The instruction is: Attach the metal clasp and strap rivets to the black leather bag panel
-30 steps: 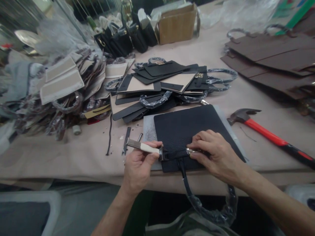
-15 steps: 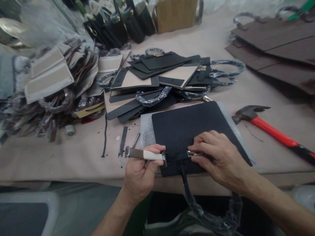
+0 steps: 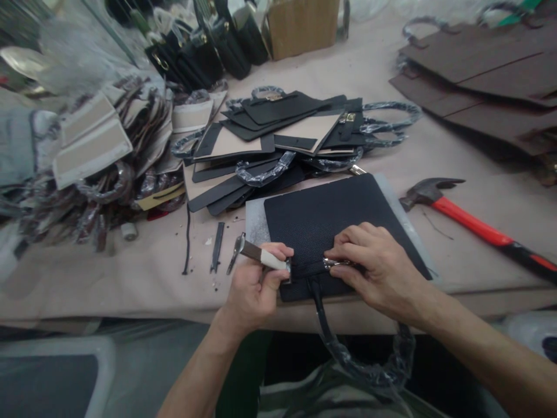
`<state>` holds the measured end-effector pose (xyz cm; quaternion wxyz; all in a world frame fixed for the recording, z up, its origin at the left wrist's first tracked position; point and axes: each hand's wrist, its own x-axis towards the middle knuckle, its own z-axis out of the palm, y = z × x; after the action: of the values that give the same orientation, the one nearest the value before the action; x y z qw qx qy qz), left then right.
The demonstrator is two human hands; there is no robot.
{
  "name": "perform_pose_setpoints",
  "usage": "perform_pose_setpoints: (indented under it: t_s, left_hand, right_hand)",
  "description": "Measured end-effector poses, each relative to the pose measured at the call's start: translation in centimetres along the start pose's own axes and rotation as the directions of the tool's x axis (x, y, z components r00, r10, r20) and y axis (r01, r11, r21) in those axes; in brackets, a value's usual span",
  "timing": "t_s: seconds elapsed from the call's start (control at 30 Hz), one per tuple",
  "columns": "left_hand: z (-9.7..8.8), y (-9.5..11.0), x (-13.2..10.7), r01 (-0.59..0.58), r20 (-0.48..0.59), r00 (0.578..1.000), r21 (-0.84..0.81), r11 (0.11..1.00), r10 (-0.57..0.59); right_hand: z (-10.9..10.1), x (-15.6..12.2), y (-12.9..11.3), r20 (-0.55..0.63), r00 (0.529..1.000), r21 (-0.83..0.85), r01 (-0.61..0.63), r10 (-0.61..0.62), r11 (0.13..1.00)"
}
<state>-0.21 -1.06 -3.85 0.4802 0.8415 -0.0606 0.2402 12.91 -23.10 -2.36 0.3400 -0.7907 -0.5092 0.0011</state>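
A black leather bag panel [image 3: 331, 215] lies on a grey-white slab [image 3: 256, 223] at the table's near edge. Its handle [image 3: 333, 342], wrapped in clear plastic, hangs down over that edge. At the panel's lower left, my left hand [image 3: 256, 290] is closed on a metal bar [image 3: 250, 250] with a white wrapping round its middle; the bar's flat end meets the panel beside a raised strip. My right hand [image 3: 369, 261] pinches a small shiny metal fitting [image 3: 329, 263] over the same strip. The fingers cover most of the fitting.
A claw hammer [image 3: 470, 220] with a red handle lies right of the slab. Beyond is a pile of black bag panels [image 3: 287, 110]. Wrapped handles and beige pieces [image 3: 93, 145] heap up at left, brown panels [image 3: 478, 75] at right. Thin tools [image 3: 217, 247] lie left of my hands.
The metal bar in my left hand has tilted, its free end now higher and farther right. My right hand still pinches the fitting. The whole view has shifted slightly.
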Motion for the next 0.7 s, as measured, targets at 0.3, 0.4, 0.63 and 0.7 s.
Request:
perform_pose_setpoints:
  t_s: [0.3, 0.4, 0.63, 0.7]
  left_hand:
    - [0.5, 0.0, -0.3, -0.108, -0.039, 0.993, 0.071, 0.992, 0.111]
    - [0.9, 0.4, -0.5, -0.178, -0.054, 0.981, 0.126, 0.976, 0.186]
    - [1.9, 0.4, -0.1, -0.204, -0.095, 0.970, 0.182, 0.962, 0.223]
    - [2.5, 1.5, -0.4, -0.187, -0.114, 0.970, 0.205, 0.961, 0.213]
  right_hand:
    - [0.1, -0.2, 0.1, -0.013, 1.000, -0.040, 0.014, -0.015, 0.999]
    - [0.3, 0.0, 0.0, -0.021, 1.000, -0.056, 0.021, -0.023, 0.998]
    - [0.0, -0.8, 0.6, -0.016, 0.999, -0.098, 0.028, -0.030, 0.995]
    - [-0.2, -0.8, 0.5, -0.074, 0.990, -0.078, 0.113, -0.118, 0.991]
